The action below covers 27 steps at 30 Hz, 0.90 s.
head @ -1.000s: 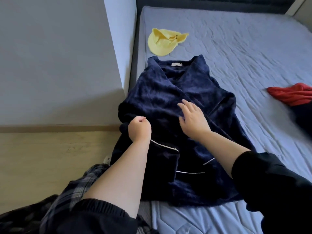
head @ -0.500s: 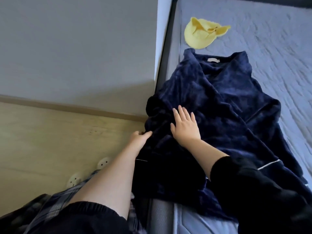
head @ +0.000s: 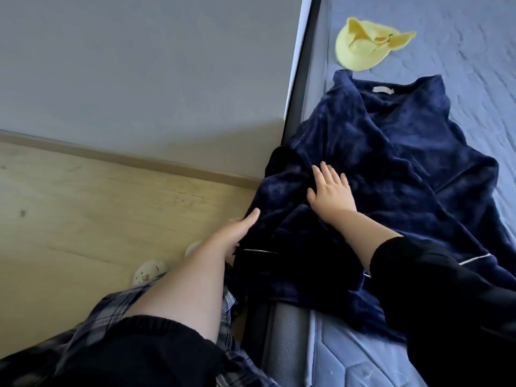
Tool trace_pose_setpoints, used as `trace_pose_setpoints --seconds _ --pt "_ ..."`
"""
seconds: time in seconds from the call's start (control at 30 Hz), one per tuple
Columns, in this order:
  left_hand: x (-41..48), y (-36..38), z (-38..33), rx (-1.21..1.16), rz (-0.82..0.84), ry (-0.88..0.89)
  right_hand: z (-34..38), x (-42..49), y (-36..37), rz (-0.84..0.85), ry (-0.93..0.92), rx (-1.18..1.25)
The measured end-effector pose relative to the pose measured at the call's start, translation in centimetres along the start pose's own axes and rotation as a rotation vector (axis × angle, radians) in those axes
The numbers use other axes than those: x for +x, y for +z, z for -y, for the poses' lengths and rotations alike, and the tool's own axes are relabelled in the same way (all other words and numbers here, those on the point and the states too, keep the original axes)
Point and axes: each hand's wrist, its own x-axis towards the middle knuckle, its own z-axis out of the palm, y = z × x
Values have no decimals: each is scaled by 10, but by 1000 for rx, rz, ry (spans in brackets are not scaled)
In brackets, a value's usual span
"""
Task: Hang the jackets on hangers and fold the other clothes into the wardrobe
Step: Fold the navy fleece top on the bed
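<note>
A yellow hat (head: 363,48) lies just beyond the navy robe (head: 391,169), stretched lengthwise up the bed (head: 474,65) with collar pointing away, one side spilling toward the floor (head: 83,219), where the left hand (head: 240,226) pinches its edge in a closed grip while the right hand (head: 331,192) rests flat, grip open.

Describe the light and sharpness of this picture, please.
Head view: soft daylight, no glare; the navy robe is so dark that its folds near the left hand merge; the right hand looks fairly sharp; the black sleeve shows no detail.
</note>
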Motion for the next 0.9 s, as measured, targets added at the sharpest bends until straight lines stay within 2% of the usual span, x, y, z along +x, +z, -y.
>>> trace_pose_setpoints --seconds 0.07,0.13,0.23,0.3,0.37,0.43,0.5,0.57,0.67,0.8,0.9 --pt "-2 -7 5 30 178 -69 -1 0 -3 40 -3 0" --pt "-2 -13 10 184 251 -135 -1 -1 -5 71 -1 -5" --pt "-4 -14 18 791 114 -80 1 -3 -5 80 -2 -29" --pt "0 -13 24 957 -48 67 1 -4 -5 76 -1 -27" --pt "6 -12 23 820 -158 185 0 -6 -7 55 -19 1" --pt "4 -7 11 591 -175 272 -2 -12 -5 -37 -19 49" --pt "1 -1 -6 494 -196 395 -2 -23 2 -177 77 65" --pt "0 5 -19 410 -230 491 1 -30 7 -181 206 54" --pt "5 20 -33 403 -248 549 2 -23 3 -119 200 20" --pt "15 47 -61 377 -314 649 -9 1 -28 -214 155 167" --pt "23 73 -96 104 -219 607 -18 20 -50 -325 171 237"
